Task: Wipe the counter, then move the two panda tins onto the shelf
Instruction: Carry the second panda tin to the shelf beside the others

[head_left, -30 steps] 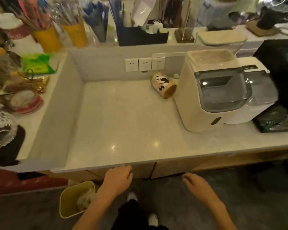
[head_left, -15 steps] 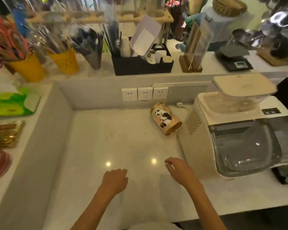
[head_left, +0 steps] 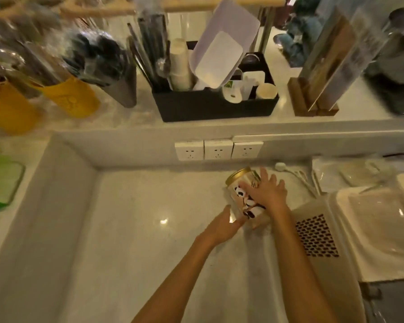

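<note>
One panda tin (head_left: 238,185), gold-lidded with black-and-white pandas, lies on its side on the pale counter (head_left: 138,229) below the wall sockets. My right hand (head_left: 267,193) lies over the tin's top with fingers spread around it. My left hand (head_left: 222,226) cups the tin's near end from the lower left. The tin is pressed between both hands and still rests on the counter. I see no second tin. The raised shelf ledge (head_left: 126,123) runs along the back, above the sockets.
A white machine (head_left: 371,229) with a vent grille (head_left: 316,236) stands right beside the tin. A plug and cable (head_left: 289,171) lie behind it. On the shelf are a black organiser (head_left: 215,106), yellow cups (head_left: 72,96) and a wooden stand (head_left: 313,106).
Both hands have moved forward from the counter's near part to the panda tin and closed on it. The camera has leaned in over the counter.
</note>
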